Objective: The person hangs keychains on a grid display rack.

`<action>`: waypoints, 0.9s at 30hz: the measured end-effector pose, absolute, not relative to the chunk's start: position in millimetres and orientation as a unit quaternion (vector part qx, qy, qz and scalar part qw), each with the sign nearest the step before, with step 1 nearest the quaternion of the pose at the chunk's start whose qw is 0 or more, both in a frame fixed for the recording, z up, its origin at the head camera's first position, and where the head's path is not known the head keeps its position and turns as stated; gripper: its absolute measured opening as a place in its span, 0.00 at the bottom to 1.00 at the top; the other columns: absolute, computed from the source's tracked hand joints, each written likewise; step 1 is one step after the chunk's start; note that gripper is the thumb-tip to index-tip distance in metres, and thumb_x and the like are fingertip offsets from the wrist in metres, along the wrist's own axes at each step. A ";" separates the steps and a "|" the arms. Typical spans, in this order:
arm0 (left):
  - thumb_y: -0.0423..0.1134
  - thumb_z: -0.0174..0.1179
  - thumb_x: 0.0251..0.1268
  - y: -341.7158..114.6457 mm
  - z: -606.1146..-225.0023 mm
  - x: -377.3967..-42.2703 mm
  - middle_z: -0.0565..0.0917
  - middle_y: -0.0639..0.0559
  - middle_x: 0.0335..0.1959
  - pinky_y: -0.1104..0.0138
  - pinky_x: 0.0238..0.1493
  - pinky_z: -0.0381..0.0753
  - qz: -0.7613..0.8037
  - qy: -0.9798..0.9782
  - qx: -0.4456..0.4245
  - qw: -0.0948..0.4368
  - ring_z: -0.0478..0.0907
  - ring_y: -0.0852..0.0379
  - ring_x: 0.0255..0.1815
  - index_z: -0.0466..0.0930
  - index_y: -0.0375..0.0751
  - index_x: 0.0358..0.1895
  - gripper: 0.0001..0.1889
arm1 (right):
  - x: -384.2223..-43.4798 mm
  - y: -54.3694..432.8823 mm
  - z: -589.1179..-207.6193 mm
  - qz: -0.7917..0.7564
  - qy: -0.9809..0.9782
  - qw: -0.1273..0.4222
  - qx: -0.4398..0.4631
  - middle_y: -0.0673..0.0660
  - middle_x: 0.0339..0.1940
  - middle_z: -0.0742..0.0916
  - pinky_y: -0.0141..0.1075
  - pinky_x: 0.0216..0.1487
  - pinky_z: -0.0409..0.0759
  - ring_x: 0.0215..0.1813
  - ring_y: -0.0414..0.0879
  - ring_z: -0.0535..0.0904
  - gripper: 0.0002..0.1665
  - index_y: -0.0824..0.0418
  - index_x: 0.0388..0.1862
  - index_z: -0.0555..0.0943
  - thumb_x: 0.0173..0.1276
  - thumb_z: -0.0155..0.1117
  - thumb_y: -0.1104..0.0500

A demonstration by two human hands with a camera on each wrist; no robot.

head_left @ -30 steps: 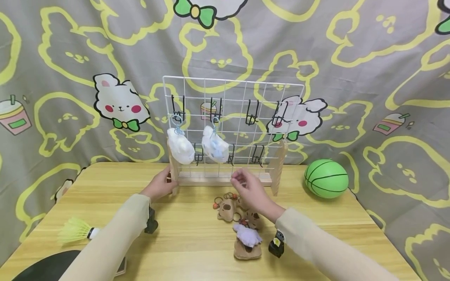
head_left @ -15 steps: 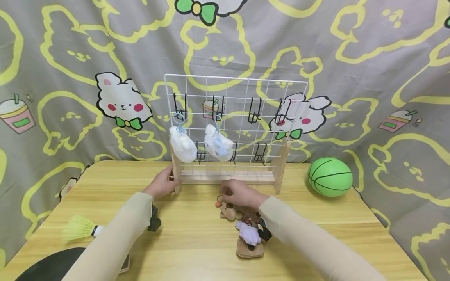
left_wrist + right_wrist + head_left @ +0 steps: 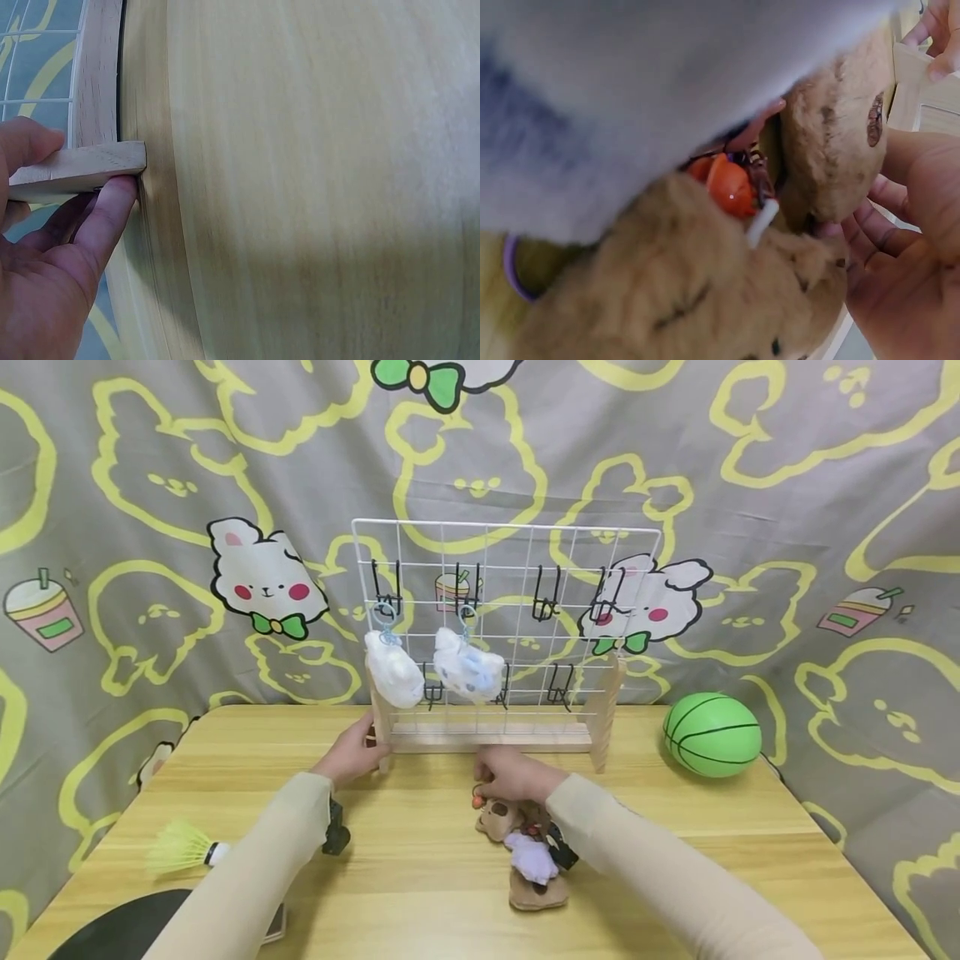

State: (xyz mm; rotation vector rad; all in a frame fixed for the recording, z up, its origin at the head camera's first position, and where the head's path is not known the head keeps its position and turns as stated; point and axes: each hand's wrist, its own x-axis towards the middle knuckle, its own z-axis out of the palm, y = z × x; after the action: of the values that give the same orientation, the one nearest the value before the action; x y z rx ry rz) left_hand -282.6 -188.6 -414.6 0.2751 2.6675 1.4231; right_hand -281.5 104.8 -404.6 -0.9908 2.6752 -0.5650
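Observation:
My left hand (image 3: 351,753) grips the left wooden upright (image 3: 82,166) of a white wire grid rack (image 3: 510,627), thumb on one face and fingers on the other. My right hand (image 3: 510,774) is at the back of a small pile of plush keychains and pinches a brown plush keychain (image 3: 840,120) with a dark oval nose; its orange bead (image 3: 477,802) shows under the fingers. Beside it lie another brown plush (image 3: 727,277), a lilac plush (image 3: 534,858) and a brown piece (image 3: 537,893) in front. Part of the pile is hidden by my right hand and wrist camera.
Two white-and-blue plush keychains (image 3: 396,670) hang from black hooks on the rack's left; several other hooks (image 3: 546,593) hold nothing. A green ball (image 3: 711,735) sits at back right. A yellow shuttlecock (image 3: 183,850) and a black round object (image 3: 123,931) are at front left.
My right hand has come down from in front of the rack to the keychain pile, and the brown plush at its fingers has shifted slightly. The left hand keeps its grip on the upright.

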 end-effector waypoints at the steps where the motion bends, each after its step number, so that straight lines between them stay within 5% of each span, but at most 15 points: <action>1: 0.31 0.55 0.73 -188.7 -413.9 -282.4 0.75 0.23 0.64 0.59 0.47 0.87 0.468 0.878 0.090 0.052 0.80 0.32 0.60 0.52 0.31 0.82 0.37 | -281.2 104.2 -404.1 -0.191 0.914 0.119 -0.337 0.58 0.39 0.89 0.35 0.46 0.84 0.40 0.44 0.82 0.09 0.66 0.43 0.83 0.69 0.72 0.63; 15: 0.30 0.55 0.73 -190.0 -412.5 -282.0 0.74 0.22 0.64 0.56 0.49 0.88 0.471 0.876 0.094 0.054 0.79 0.29 0.61 0.52 0.28 0.81 0.36 | -282.3 106.6 -396.9 -0.182 0.903 0.170 -0.350 0.61 0.48 0.90 0.41 0.56 0.86 0.51 0.52 0.87 0.14 0.67 0.52 0.85 0.68 0.71 0.65; 27: 0.30 0.54 0.73 -189.4 -414.9 -282.1 0.74 0.22 0.63 0.57 0.48 0.87 0.469 0.876 0.097 0.053 0.80 0.30 0.60 0.51 0.29 0.81 0.37 | -278.7 101.5 -399.4 -0.167 0.904 0.167 -0.356 0.56 0.37 0.87 0.32 0.41 0.80 0.37 0.41 0.78 0.04 0.64 0.42 0.82 0.70 0.66 0.69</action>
State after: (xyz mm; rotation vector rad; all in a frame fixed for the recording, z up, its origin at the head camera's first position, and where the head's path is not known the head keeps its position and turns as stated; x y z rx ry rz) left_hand -282.1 -189.4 -414.9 0.2949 2.6644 1.4259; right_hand -278.7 101.5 -399.4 -1.0130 2.5729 -0.4749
